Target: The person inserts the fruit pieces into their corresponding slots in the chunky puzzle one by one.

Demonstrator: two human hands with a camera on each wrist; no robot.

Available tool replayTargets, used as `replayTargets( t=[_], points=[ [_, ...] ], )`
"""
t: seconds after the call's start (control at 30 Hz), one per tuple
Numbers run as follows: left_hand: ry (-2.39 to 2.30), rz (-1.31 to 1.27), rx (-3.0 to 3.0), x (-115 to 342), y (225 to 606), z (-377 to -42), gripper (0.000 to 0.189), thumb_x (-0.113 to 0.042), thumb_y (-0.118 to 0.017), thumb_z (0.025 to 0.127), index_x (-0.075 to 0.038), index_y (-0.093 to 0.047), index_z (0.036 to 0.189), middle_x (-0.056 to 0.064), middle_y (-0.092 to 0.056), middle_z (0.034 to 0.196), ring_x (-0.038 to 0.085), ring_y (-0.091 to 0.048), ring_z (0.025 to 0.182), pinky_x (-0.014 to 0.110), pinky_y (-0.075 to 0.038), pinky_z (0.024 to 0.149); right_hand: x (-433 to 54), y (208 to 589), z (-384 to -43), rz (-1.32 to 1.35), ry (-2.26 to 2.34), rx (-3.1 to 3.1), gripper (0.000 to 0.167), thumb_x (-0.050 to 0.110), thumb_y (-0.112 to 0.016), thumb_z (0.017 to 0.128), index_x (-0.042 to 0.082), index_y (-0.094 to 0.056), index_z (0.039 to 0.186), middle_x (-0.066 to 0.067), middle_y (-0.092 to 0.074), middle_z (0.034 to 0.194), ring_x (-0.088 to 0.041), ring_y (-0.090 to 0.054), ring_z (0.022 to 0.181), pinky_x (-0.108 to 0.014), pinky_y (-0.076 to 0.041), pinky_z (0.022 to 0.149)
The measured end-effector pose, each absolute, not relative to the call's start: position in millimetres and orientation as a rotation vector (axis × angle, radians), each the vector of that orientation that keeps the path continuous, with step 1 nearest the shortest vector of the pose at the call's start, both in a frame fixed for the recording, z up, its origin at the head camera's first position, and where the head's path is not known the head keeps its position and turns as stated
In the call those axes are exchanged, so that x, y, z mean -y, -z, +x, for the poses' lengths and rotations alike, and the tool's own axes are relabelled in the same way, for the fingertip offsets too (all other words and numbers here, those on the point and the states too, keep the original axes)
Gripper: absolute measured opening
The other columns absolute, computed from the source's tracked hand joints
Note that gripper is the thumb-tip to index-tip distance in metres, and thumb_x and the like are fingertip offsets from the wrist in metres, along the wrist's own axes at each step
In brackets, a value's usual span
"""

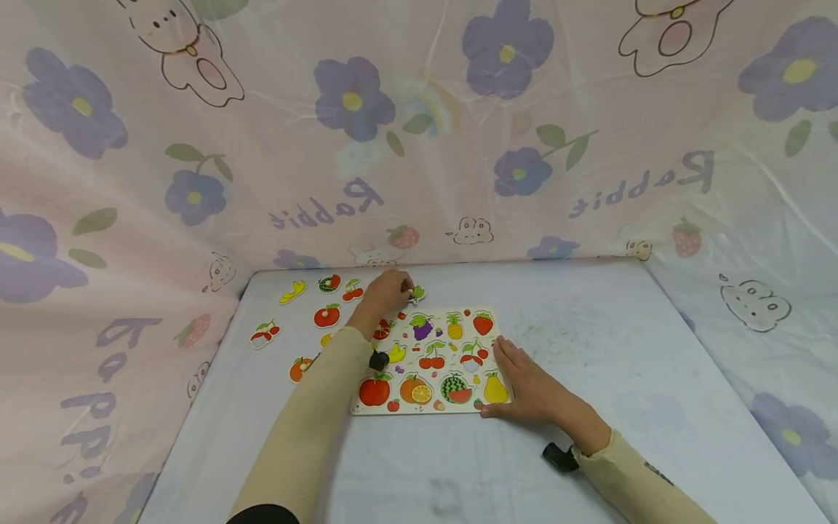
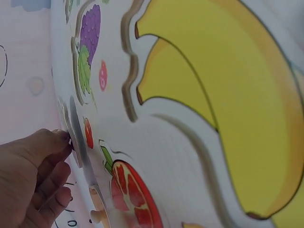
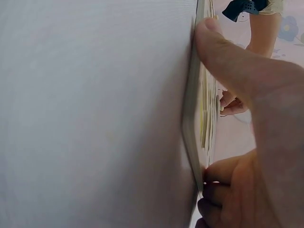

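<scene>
A white fruit puzzle board (image 1: 406, 362), printed with pictures such as grapes, a pineapple and a watermelon, lies flat on the table. My left hand (image 1: 388, 292) is just beyond its far left corner. Its thumb and fingers pinch a thin puzzle piece (image 1: 417, 293) that shows some green; most of its picture is hidden. The left wrist view catches this left hand (image 2: 35, 175) at the piece's edge, with the board's large banana picture (image 2: 247, 85) close to the camera. My right hand (image 1: 533, 382) rests against the board's right side, its thumb (image 3: 213, 35) on the near corner.
Left of the board lie several loose pieces: a banana piece (image 1: 292, 292), a watermelon piece (image 1: 329, 283), cherry pieces (image 1: 265, 333), a red fruit piece (image 1: 326, 316) and an orange piece (image 1: 300, 369). A patterned curtain (image 1: 419, 167) hangs behind the white table (image 1: 589, 320).
</scene>
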State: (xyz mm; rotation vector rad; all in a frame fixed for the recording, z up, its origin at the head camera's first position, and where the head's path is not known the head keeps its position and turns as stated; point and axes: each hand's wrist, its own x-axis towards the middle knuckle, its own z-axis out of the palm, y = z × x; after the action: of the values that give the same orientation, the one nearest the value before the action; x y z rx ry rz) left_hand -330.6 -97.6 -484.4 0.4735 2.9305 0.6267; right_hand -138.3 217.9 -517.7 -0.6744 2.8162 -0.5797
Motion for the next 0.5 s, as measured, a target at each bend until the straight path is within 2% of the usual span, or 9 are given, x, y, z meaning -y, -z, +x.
replayTargets(
  t=[0.17,0.5],
  points=[
    [-0.768,0.466,-2.859,97.2,482.4,-328.0,0.018,-0.011,-0.069,0.106,-0.005,-0.073,0.122,0.011,-0.07,0.115,0.025,-0.063,0.104,0.04,-0.055,0.1,-218.3,518.0,-138.3,-0.673,0.589,-2.812,0.132,0.071,-0.083,0.081,-0.007,-0.019,0.167,-0.025,-0.015,0.176,-0.044,-0.019,0.162,-0.06,-0.022,0.127],
    [-0.78,0.5,-2.868,99.4,487.2,-328.8,0.017,-0.012,-0.07,0.105,-0.01,-0.072,0.122,0.008,-0.069,0.113,0.024,-0.061,0.101,0.039,-0.054,0.096,-218.1,516.8,-138.3,-0.66,0.587,-2.806,0.132,0.07,-0.083,0.081,-0.007,-0.019,0.167,-0.025,-0.015,0.176,-0.043,-0.019,0.162,-0.058,-0.022,0.128]
  ],
)
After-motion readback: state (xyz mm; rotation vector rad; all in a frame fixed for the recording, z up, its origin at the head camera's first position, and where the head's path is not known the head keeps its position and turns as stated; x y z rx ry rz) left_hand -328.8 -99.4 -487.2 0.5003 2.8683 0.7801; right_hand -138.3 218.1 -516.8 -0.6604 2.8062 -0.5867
